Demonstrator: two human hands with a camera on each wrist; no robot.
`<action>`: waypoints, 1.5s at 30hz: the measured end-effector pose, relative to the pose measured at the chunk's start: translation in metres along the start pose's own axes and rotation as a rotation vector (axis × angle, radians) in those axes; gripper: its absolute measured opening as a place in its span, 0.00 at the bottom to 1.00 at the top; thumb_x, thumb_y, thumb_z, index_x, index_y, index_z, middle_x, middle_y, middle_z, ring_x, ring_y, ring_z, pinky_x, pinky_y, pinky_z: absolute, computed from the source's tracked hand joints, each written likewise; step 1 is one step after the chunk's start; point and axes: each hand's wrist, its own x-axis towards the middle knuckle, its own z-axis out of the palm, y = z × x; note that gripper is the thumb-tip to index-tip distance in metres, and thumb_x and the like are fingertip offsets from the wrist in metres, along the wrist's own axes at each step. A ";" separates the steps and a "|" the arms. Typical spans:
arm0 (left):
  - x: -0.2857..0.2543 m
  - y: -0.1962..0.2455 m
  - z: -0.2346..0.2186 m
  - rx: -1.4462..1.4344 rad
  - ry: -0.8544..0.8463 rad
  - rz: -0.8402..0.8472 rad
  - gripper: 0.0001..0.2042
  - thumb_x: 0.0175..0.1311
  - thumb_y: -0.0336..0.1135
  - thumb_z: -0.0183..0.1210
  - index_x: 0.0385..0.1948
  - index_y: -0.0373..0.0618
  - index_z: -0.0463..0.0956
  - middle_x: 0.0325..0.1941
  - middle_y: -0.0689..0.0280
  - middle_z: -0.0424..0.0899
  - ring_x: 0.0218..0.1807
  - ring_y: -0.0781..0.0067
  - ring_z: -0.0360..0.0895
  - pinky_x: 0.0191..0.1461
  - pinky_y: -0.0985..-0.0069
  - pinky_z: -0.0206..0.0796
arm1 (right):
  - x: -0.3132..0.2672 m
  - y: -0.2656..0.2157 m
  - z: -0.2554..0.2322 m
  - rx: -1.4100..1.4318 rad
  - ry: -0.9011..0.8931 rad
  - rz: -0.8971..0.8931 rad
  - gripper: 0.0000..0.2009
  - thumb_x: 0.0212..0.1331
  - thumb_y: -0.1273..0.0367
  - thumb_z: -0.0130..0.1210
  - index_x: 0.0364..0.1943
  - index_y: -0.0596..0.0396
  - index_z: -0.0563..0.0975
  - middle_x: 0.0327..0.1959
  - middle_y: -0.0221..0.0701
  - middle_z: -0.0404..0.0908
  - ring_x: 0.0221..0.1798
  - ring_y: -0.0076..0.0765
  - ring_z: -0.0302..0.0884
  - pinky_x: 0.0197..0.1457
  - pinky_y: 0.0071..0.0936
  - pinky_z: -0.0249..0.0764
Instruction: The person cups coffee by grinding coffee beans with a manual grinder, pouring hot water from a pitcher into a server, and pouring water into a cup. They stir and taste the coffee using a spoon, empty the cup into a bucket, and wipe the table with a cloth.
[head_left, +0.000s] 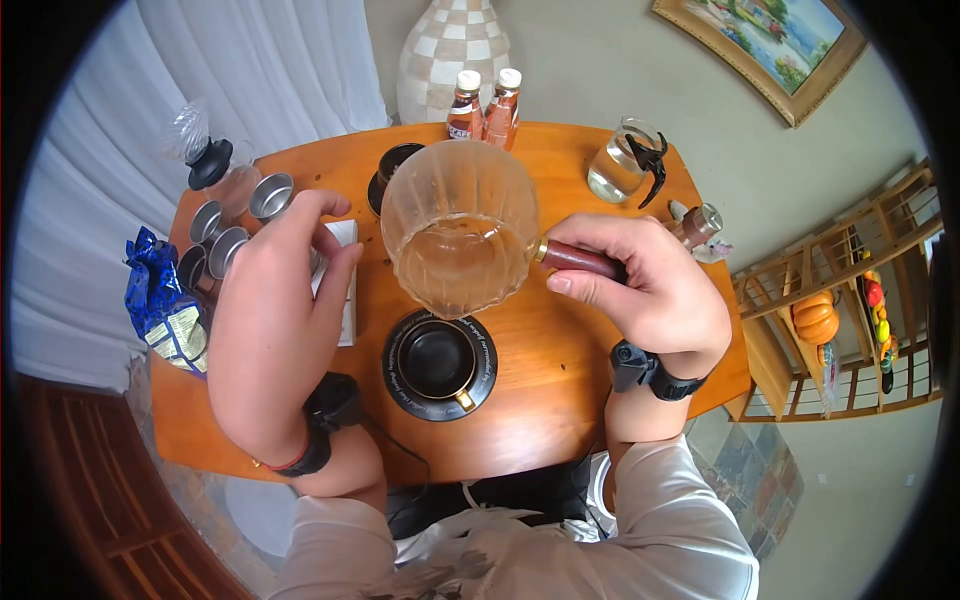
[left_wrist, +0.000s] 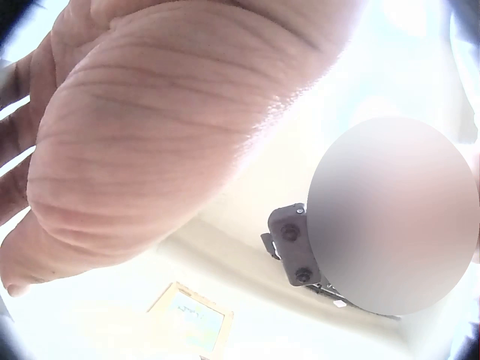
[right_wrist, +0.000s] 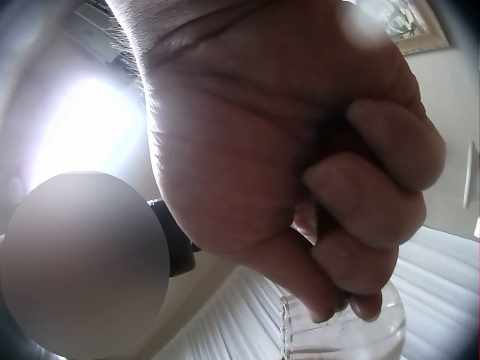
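My right hand (head_left: 655, 280) grips the dark wooden handle (head_left: 585, 262) of a ribbed clear glass pot (head_left: 460, 190), fingers wrapped round it, as the right wrist view also shows. The pot is held up over the table, its wide mouth tilted toward the head camera. Below its near edge a black cup (head_left: 435, 358) with a gold handle sits on a black saucer (head_left: 398, 392) with white lettering round its rim. My left hand (head_left: 285, 270) hovers at the left, thumb and fingers apart with nothing between them. It partly hides a white flat object (head_left: 347, 300) lying under it.
Several small metal cups (head_left: 271, 197) and a blue bag (head_left: 160, 300) stand at the left, with a glass dripper (head_left: 190, 135) behind. Two bottles (head_left: 465, 105) and another black cup (head_left: 400, 160) are at the back. A glass jug (head_left: 615, 170) with water stands back right.
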 end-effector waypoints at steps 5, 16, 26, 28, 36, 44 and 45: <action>-0.003 0.000 0.000 -0.103 -0.017 0.113 0.13 0.61 0.19 0.63 0.48 0.39 0.77 0.30 0.67 0.77 0.24 0.80 0.62 0.29 0.78 0.56 | -0.002 0.005 -0.005 -0.160 -0.009 -0.045 0.11 0.63 0.72 0.63 0.46 0.64 0.80 0.41 0.44 0.88 0.45 0.44 0.89 0.48 0.30 0.81; -0.095 -0.038 -0.003 -0.141 -0.190 -0.176 0.08 0.62 0.25 0.65 0.41 0.39 0.79 0.26 0.64 0.78 0.24 0.74 0.70 0.28 0.76 0.59 | 0.007 0.020 0.001 -0.291 -0.055 -0.095 0.10 0.61 0.72 0.63 0.42 0.64 0.80 0.33 0.49 0.83 0.33 0.50 0.80 0.40 0.33 0.76; -0.209 -0.151 0.071 -0.147 0.205 -0.525 0.09 0.68 0.32 0.66 0.30 0.37 0.78 0.18 0.74 0.68 0.22 0.86 0.60 0.25 0.82 0.55 | 0.018 0.020 0.026 -0.335 -0.111 -0.186 0.12 0.55 0.75 0.63 0.44 0.64 0.83 0.40 0.50 0.86 0.44 0.54 0.86 0.47 0.36 0.81; -0.210 -0.155 0.071 -0.189 0.214 -0.490 0.10 0.68 0.32 0.66 0.30 0.38 0.78 0.18 0.76 0.67 0.22 0.88 0.59 0.25 0.82 0.54 | 0.022 0.020 0.032 -0.280 -0.117 -0.197 0.12 0.54 0.75 0.63 0.43 0.64 0.84 0.39 0.49 0.86 0.43 0.54 0.85 0.46 0.37 0.81; -0.209 -0.157 0.074 -0.202 0.245 -0.496 0.10 0.68 0.33 0.66 0.29 0.38 0.78 0.18 0.76 0.67 0.22 0.88 0.58 0.25 0.83 0.54 | 0.025 0.020 0.043 -0.365 -0.120 -0.199 0.12 0.51 0.76 0.64 0.41 0.59 0.85 0.36 0.47 0.86 0.40 0.54 0.85 0.45 0.37 0.81; -0.208 -0.157 0.074 -0.213 0.264 -0.509 0.10 0.68 0.33 0.66 0.29 0.38 0.78 0.18 0.77 0.67 0.22 0.89 0.58 0.25 0.83 0.53 | 0.026 0.014 0.045 -0.418 -0.138 -0.221 0.11 0.51 0.75 0.64 0.40 0.55 0.86 0.35 0.44 0.85 0.40 0.54 0.84 0.43 0.37 0.81; -0.208 -0.156 0.074 -0.212 0.265 -0.509 0.10 0.68 0.33 0.66 0.29 0.38 0.78 0.18 0.77 0.67 0.22 0.89 0.58 0.25 0.83 0.53 | 0.027 0.015 0.045 -0.397 -0.133 -0.240 0.11 0.50 0.75 0.64 0.40 0.55 0.86 0.35 0.44 0.85 0.39 0.54 0.84 0.43 0.38 0.80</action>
